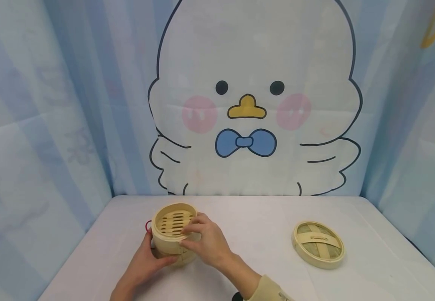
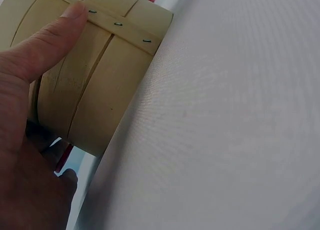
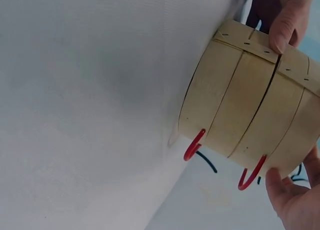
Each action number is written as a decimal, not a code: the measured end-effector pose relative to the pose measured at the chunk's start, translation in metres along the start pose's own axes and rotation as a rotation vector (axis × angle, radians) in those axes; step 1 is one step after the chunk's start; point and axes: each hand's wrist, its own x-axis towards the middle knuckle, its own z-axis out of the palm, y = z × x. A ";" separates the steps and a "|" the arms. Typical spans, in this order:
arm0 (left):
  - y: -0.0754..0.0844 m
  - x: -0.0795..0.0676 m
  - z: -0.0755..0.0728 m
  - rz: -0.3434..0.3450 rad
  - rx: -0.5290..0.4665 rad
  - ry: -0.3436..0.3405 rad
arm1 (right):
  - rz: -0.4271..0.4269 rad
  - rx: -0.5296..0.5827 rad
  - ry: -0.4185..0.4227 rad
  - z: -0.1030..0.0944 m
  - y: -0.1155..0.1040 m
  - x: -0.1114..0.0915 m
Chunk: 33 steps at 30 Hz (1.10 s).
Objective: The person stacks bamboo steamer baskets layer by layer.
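Head view: hands (image 1: 207,240) partly hide stacked steamers (image 1: 167,247).

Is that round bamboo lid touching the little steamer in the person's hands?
Apart. The head view shows the lid lying off to the right, with white tabletop plainly visible between it and the steamer.

The pale, plain bench (image 1: 255,230) carries a stacked bamboo steamer (image 1: 173,247), upright on its left part. Well apart toward the right, the round steamer lid (image 1: 319,242) lies with its crossed straps facing up.
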 end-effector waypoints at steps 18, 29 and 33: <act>0.001 0.000 -0.001 -0.011 0.002 -0.004 | -0.081 -0.136 0.103 0.011 -0.002 -0.002; 0.002 -0.001 0.000 -0.012 -0.014 0.001 | -0.089 -0.157 0.109 0.013 -0.001 -0.003; 0.001 0.000 0.000 -0.004 -0.019 0.003 | -0.098 -0.148 0.113 0.013 -0.001 -0.003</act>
